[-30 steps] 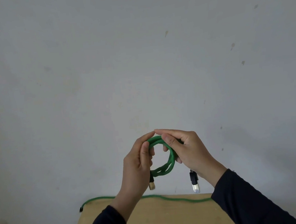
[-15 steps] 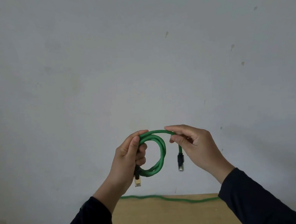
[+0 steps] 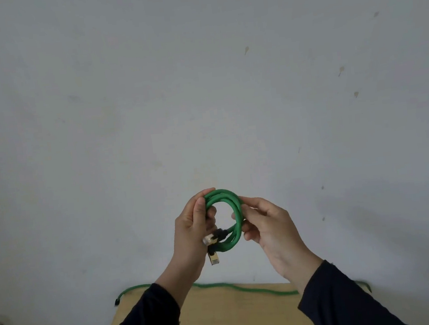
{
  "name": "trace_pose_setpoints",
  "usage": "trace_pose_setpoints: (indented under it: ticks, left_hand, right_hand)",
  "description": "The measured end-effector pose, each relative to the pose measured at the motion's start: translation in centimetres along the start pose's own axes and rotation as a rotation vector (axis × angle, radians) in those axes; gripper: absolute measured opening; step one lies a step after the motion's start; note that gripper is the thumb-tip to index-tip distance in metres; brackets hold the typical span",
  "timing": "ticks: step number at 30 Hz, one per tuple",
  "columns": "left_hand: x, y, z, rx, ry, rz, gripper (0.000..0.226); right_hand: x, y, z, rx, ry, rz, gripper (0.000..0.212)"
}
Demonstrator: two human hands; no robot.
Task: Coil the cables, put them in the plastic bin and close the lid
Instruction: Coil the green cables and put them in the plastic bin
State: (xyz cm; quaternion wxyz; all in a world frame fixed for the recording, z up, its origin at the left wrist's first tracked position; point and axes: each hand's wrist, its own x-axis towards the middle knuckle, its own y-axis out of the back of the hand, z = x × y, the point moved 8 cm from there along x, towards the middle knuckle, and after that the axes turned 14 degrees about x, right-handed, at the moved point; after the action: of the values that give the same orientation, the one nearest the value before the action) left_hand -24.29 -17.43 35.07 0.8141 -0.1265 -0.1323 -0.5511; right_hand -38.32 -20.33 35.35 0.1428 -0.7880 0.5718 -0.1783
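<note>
A green cable (image 3: 232, 207) is wound into a small round coil held up in front of the wall. My left hand (image 3: 192, 232) grips the coil's left side, thumb on top. Both black-and-gold plugs (image 3: 212, 241) sit at the coil's lower left, against my left palm. My right hand (image 3: 269, 225) pinches the coil's right side between thumb and fingers. A second green cable (image 3: 246, 289) lies uncoiled along the far edge of the wooden table (image 3: 236, 317). No plastic bin is in view.
A pale grey wall (image 3: 200, 85) with small marks fills most of the view. The second cable's black plug (image 3: 116, 301) hangs just off the table's far left corner. Dark sleeves cover both forearms.
The free end that hung from my right hand has been wound into the coil, so both plugs now lie together at my left hand. My right hand moved in onto the coil's right side.
</note>
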Motion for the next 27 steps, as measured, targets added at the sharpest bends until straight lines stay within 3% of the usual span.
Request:
trace_pose_setpoints:
  ticks: [5,9,13,18,22,27]
  left_hand:
    - [0.4,0.2,0.0,-0.041,0.025,0.090,0.033]
    - [0.5,0.7,0.4,-0.047,0.012,0.115,0.032]
    - [0.1,0.7,-0.4,-0.092,0.050,0.045,0.033]
    - [-1.3,1.0,-1.6,0.112,0.049,0.064,0.032]
    - [-3.2,2.1,-3.9,0.262,0.123,0.102,0.031]
    - [-7.5,2.2,-8.7,0.254,0.253,0.022,0.027]
  right_hand:
    - [-1.4,-1.1,-1.9,-0.518,0.366,-0.029,0.026]
    - [-2.9,-3.0,-1.7,-0.752,0.681,-0.180,0.057]
    - [-3.5,-3.4,-1.1,-0.889,0.877,-0.221,0.047]
    - [-3.4,-2.0,0.1,-0.820,0.882,-0.065,0.042]
    - [-3.6,-0.8,2.9,-0.829,0.779,-0.019,0.042]
    - [-7.0,2.3,7.4,-0.890,0.625,0.043,0.044]
